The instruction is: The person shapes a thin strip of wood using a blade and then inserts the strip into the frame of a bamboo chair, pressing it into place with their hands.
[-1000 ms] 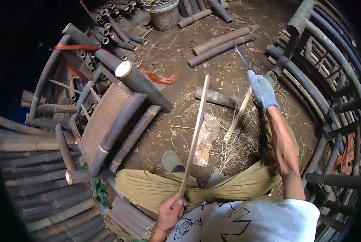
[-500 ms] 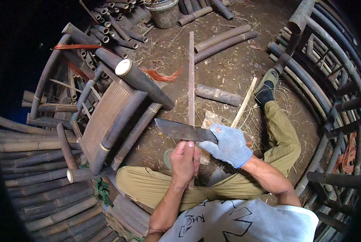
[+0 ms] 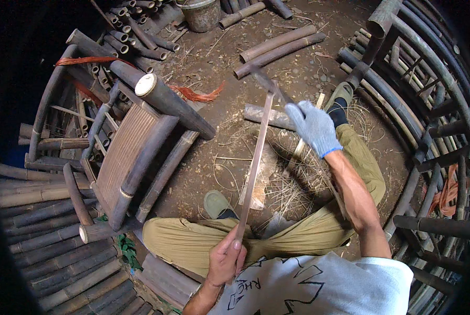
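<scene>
My bare left hand (image 3: 226, 261) is closed around the lower end of a long, flat bamboo strip (image 3: 258, 152), which slants away from me and up to the right. My right hand (image 3: 312, 126), in a pale blue-grey knitted glove, grips a broad-bladed machete (image 3: 266, 81); its handle is hidden in the glove. The blade, slightly blurred, meets or overlaps the far tip of the strip. Beneath the strip, a pale flat piece of wood (image 3: 254, 191) lies on the ground beside scattered thin shavings (image 3: 303, 178).
At left stands a dark bamboo chair (image 3: 132, 126) with orange twine (image 3: 198, 94). A round bamboo piece (image 3: 269, 116) lies beyond my legs, with two longer poles (image 3: 282, 47) farther off. A bucket (image 3: 200, 16) stands at the back; a bamboo frame (image 3: 440, 105) lines the right.
My right hand has carried the machete away from me to the strip's far end. My left hand has drawn back toward my body, and the strip now tilts to the right.
</scene>
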Tool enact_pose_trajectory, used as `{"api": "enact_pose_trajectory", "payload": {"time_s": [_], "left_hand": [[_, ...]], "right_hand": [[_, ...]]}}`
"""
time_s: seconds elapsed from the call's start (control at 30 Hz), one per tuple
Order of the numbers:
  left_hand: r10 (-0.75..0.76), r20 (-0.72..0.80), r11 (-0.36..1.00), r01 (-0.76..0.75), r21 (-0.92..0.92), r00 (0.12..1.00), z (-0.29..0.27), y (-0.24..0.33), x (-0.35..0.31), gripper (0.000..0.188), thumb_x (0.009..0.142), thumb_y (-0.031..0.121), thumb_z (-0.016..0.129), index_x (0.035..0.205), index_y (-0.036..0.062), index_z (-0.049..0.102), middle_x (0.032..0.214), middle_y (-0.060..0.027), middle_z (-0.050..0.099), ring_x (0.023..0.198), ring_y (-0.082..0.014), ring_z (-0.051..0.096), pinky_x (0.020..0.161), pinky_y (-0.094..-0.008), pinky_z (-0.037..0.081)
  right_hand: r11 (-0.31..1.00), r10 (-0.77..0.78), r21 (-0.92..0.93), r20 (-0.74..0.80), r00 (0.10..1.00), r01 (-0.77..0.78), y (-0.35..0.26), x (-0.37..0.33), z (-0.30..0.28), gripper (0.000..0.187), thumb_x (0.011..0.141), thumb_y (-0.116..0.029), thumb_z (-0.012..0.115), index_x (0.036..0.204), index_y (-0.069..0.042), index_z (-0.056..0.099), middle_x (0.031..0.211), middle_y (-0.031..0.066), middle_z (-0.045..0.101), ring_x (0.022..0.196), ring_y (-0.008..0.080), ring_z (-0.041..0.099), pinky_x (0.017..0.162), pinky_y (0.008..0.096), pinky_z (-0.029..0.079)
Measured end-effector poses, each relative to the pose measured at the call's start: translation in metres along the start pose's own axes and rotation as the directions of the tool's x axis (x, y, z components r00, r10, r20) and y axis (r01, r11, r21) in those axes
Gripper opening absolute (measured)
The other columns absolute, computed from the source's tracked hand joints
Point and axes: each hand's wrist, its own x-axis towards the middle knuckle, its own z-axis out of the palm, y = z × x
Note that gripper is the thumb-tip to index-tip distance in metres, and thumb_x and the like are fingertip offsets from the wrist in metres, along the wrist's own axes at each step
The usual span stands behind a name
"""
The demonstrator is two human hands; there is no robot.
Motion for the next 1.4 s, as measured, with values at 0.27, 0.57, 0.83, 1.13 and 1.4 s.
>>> {"api": "enact_pose_trajectory", "payload": {"time_s": [0.27,0.57,0.83,1.13,1.4], "left_hand": [[-0.045,-0.017,0.892,0.032,-0.451,0.999,-0.015,0.001,0.028,0.049,0.107,0.03,0.039,0.149,0.0039,0.04,0.056,0.0018,0.04,0.042,-0.0082,0.037,0.039,-0.0231,0.031],[0.013,0.131,0.754,0.076,-0.652,0.991,0.013,0.039,0.118,0.027,0.109,0.034,0.033,0.096,0.0138,0.047,0.057,0.0007,0.039,0.036,-0.0071,0.034,0.033,-0.0219,0.031],[-0.069,0.063,0.866,0.091,-0.492,0.996,0.022,0.031,0.083,0.05,0.109,0.028,0.035,0.157,0.016,0.026,0.052,0.0019,0.033,0.035,-0.0068,0.03,0.032,-0.0215,0.031],[-0.179,0.152,0.877,0.228,-0.422,0.972,-0.022,0.003,0.005,0.048,0.109,0.027,0.037,0.154,0.0107,0.034,0.052,0.001,0.037,0.036,-0.007,0.031,0.034,-0.0231,0.029],[-0.055,0.086,0.844,0.092,-0.528,0.995,-0.04,-0.006,-0.004,0.052,0.106,0.027,0.045,0.153,0.007,0.034,0.067,-0.0033,0.052,0.041,-0.0073,0.039,0.039,-0.0219,0.037]], "right_hand": [[0.994,-0.071,0.079,-0.015,0.997,0.072,-0.013,-0.007,-0.025,0.048,0.098,-0.05,0.052,0.095,-0.003,0.063,0.091,0.0249,0.068,0.089,0.0435,0.066,0.075,0.0516,0.051],[0.919,-0.389,0.15,0.2,0.899,0.364,-0.079,-0.108,-0.004,0.05,0.084,-0.056,0.068,0.083,-0.007,0.065,0.077,0.0174,0.066,0.071,0.0394,0.066,0.062,0.0476,0.052],[0.974,-0.225,0.044,0.106,0.969,0.221,-0.056,-0.073,0.011,0.055,0.088,-0.061,0.06,0.087,-0.006,0.066,0.078,0.0198,0.068,0.075,0.0405,0.068,0.065,0.0486,0.054],[0.981,-0.003,-0.188,0.181,0.983,0.038,-0.017,-0.019,-0.011,0.06,0.096,-0.06,0.048,0.097,-0.003,0.068,0.09,0.0246,0.069,0.092,0.0421,0.067,0.079,0.0504,0.053],[0.998,-0.046,0.031,-0.037,0.998,0.047,0.01,-0.004,-0.021,0.053,0.099,-0.053,0.05,0.092,-0.002,0.065,0.091,0.0271,0.066,0.089,0.0459,0.065,0.078,0.0521,0.05]]}}
